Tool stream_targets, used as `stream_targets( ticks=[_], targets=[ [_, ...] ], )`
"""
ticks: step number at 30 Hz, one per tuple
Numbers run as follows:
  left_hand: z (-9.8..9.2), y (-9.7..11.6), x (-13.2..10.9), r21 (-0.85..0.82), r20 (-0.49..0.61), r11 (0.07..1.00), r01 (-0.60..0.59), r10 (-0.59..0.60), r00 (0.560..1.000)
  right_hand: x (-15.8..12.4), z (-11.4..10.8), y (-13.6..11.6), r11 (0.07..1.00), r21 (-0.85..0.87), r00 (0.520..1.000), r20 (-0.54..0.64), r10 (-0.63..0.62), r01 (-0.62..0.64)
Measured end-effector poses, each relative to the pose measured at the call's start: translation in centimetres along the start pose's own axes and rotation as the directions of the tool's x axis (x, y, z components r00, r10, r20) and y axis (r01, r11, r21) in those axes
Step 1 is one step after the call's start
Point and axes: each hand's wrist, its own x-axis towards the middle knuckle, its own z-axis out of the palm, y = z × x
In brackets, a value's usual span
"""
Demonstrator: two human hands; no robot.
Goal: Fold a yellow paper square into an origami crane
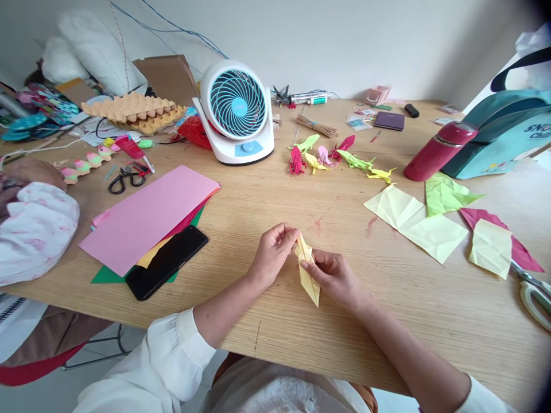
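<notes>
A pale yellow folded paper is held between both hands above the near part of the wooden table. My left hand pinches its narrow upper tip between thumb and fingers. Lower down, my right hand grips the side of the paper, with the thumb laid across its front. The paper's pointed lower end hangs free below my right thumb. Several small folded paper figures in red, pink, yellow and green lie further back on the table.
To the left lie a pink paper stack and a black phone. Behind stands a white fan. Creased paper sheets, a red flask, a teal bag and scissors are on the right. Another person's sleeve shows at left.
</notes>
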Motion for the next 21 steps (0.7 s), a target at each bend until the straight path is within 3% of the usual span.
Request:
stream_targets(
  ticks=[8, 15, 21],
  targets=[
    [-0.7, 0.2, 0.3, 0.125, 0.174, 0.992, -0.026, 0.004, 0.985, 0.0, -0.3, -0.3, 0.999, 0.038, 1.000, -0.006, 0.007, -0.007],
    [-0.1, 0.1, 0.2, 0.080, 0.057, 0.997, -0.016, 0.012, 0.998, -0.1, -0.5, -0.1, 0.999, 0.050, 1.000, 0.026, -0.006, 0.004],
    [0.6, 0.6, -0.2, -0.144, 0.019, 0.974, 0.175, -0.174, 0.985, -0.1, -0.5, 0.2, 0.998, 0.057, 0.998, 0.061, 0.000, -0.003]
  ],
)
